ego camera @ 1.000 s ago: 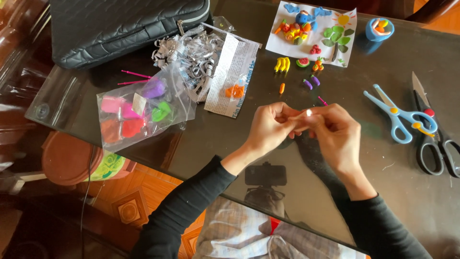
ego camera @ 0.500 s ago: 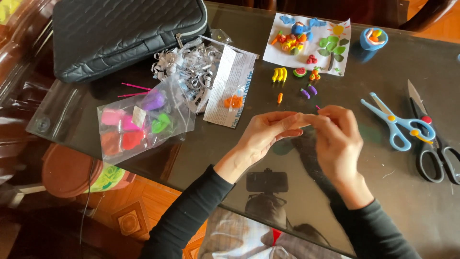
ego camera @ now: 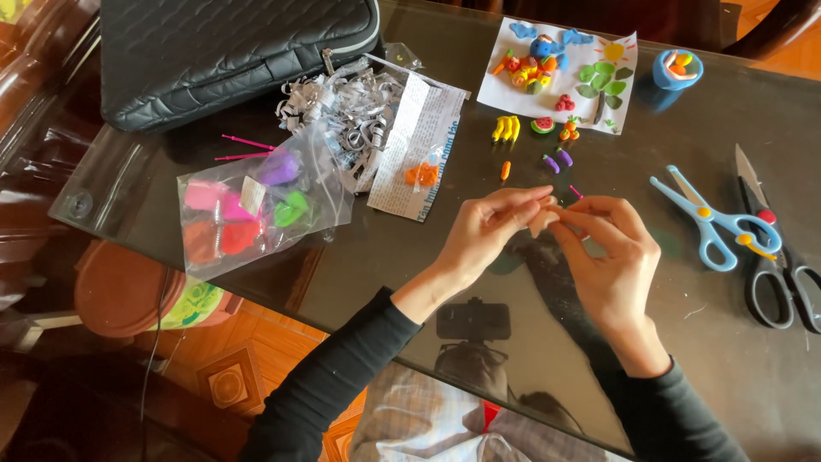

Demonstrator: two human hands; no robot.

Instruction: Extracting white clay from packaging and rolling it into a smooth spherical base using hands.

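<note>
A: How far along is the modelling?
B: White card (ego camera: 560, 73) at the far edge already bears glossy clay figures; soft fruits lie beside it.
A: And the hands?
B: Left hand (ego camera: 492, 227) and right hand (ego camera: 611, 257) pinch a small pale clay lump (ego camera: 542, 220) between fingertips, mid-table; still shapeless.

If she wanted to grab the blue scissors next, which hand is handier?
Probably the right hand: the blue scissors lie just beyond it, while the left hand would have to cross over.
</note>
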